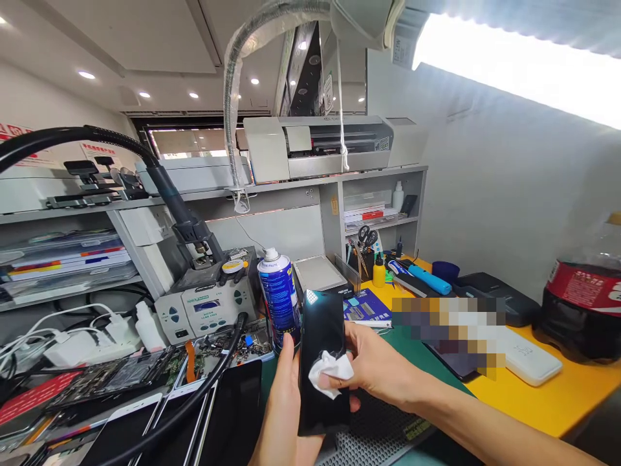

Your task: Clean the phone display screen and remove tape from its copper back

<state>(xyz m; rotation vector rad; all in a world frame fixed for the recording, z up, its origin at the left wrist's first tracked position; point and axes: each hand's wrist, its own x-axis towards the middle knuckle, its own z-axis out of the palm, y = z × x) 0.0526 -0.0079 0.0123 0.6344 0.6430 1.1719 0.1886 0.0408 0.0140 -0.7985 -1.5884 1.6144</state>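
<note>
Upright and facing me, a black smartphone (323, 343) is held above the bench. My left hand (286, 401) is closed around its left edge and underside, with the thumb along the side. A crumpled white tissue (330, 374) is pinched in my right hand (376, 366) and touches the phone's dark screen. Some of the right fingers wrap past the phone's right edge and are partly hidden. Just behind the phone stands a blue spray can (280, 294) with a white top.
A soldering station (204, 310) stands at the left, its black cable (213, 372) curving toward me. Several phones and loose circuit boards (92, 382) lie below it. At the right are a white power bank (531, 356) and a large cola bottle (582, 304). A lamp (524, 58) hangs overhead.
</note>
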